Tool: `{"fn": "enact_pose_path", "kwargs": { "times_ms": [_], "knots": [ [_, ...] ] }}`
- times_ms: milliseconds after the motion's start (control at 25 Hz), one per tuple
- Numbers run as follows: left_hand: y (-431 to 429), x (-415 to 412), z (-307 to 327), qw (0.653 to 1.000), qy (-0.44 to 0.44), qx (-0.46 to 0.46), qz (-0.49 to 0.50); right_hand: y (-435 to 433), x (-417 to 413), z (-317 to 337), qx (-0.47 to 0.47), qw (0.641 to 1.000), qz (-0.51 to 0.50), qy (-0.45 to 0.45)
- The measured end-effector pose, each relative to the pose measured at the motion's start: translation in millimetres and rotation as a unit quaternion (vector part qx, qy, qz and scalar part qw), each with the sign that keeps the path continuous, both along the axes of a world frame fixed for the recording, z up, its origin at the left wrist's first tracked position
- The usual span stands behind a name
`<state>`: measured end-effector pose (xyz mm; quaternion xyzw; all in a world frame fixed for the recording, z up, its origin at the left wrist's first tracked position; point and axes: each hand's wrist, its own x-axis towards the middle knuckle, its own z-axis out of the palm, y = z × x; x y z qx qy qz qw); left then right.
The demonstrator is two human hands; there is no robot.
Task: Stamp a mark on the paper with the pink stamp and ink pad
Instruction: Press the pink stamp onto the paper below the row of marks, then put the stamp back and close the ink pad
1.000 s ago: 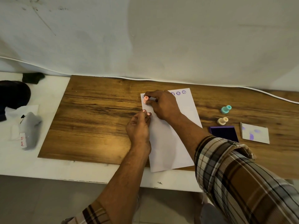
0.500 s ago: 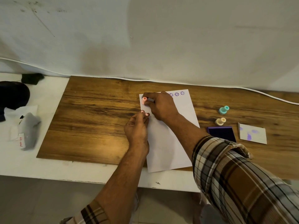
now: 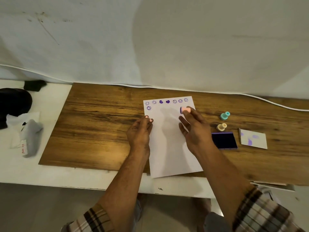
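Note:
A white paper (image 3: 168,144) lies on the wooden board, with a row of purple smileys and hearts along its top edge and one smiley (image 3: 148,108) below at the left. My right hand (image 3: 194,129) holds the pink stamp (image 3: 184,110) above the paper's upper right part, its purple face turned left. My left hand (image 3: 140,131) rests on the paper's left edge with fingers curled, pressing it down. The open purple ink pad (image 3: 224,140) sits just right of the paper, beside my right wrist.
A teal stamp (image 3: 224,115) and a cream stamp (image 3: 221,126) stand right of the paper. The ink pad's white lid (image 3: 253,139) lies further right. A grey pouch (image 3: 31,136) and black items (image 3: 14,101) sit on the white table at left. A white cable (image 3: 267,101) runs along the board's far edge.
My right hand lifted the pink stamp off the paper's top left corner and moved it right, uncovering a smiley mark there. My left hand stayed on the paper's left edge.

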<state>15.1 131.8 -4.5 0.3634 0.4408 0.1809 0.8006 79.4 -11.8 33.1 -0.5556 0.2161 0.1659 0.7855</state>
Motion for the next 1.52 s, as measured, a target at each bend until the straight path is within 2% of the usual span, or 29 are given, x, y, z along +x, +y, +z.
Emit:
{"fn": "enact_pose_path", "kwargs": {
  "times_ms": [160, 280, 440, 680, 920, 1280, 1520],
  "knots": [
    [-6.5, -10.7, 9.2, 0.998, 0.002, 0.015, -0.063, -38.8, -26.2, 33.0, -0.030, 0.998, -0.010, -0.049],
    [-21.3, -25.5, 27.1, 0.991, -0.002, 0.028, -0.130, -53.3, -44.7, 48.6, -0.088, 0.993, 0.018, -0.075],
    [-49.5, -49.9, 34.4, 0.980, 0.029, 0.070, -0.184, -55.0, -65.2, 36.4, -0.161, 0.984, 0.033, -0.063],
    [-63.6, -43.7, 40.7, 0.963, 0.029, 0.134, -0.233, -55.0, -60.1, 28.4, -0.202, 0.970, 0.104, -0.089],
    [-64.1, -32.4, 41.2, 0.954, 0.009, 0.150, -0.261, -64.3, -46.7, 20.5, -0.239, 0.947, 0.174, -0.125],
    [-62.4, -26.3, 39.2, 0.950, 0.010, 0.140, -0.280, -69.1, -41.2, 17.5, -0.245, 0.946, 0.180, -0.116],
    [-62.9, -23.0, 39.1, 0.947, 0.018, 0.141, -0.288, -73.7, -40.0, 17.5, -0.316, 0.913, 0.195, -0.171]
  ]
}}
